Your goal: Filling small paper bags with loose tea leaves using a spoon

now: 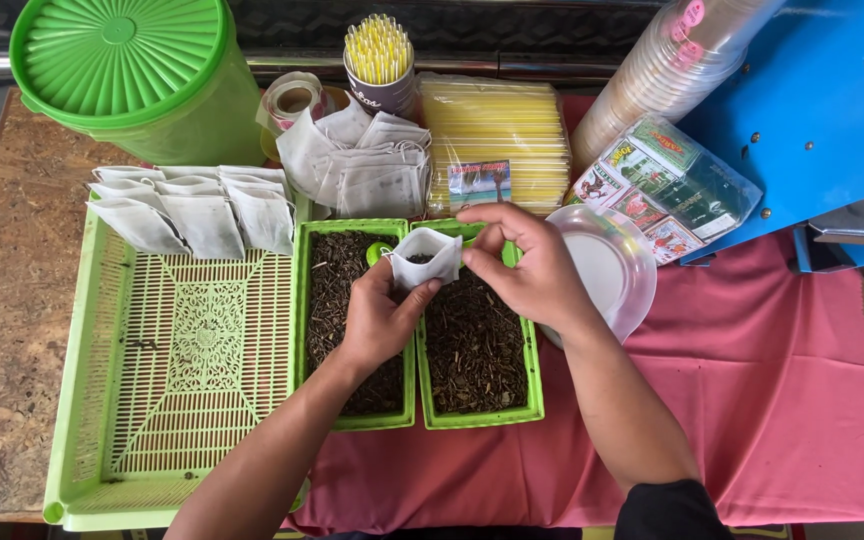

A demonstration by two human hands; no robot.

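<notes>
Both hands hold a small white filter bag [426,257] open over two green trays of dark loose tea [473,345]. My left hand [377,318] pinches the bag's lower left side above the left tea tray [334,300]. On the bag's right upper edge, my right hand [527,265] grips with thumb and fingers. A green scoop [379,252] peeks out just left of the bag. Dark tea shows inside the bag's mouth.
A large green lattice tray [182,360] at left carries filled white bags [192,215] along its far edge. Empty bags [362,165], yellow straws [379,50], a green lidded bucket [137,75], stacked cups [662,75], a clear lid [607,270], a blue machine [822,110] surround.
</notes>
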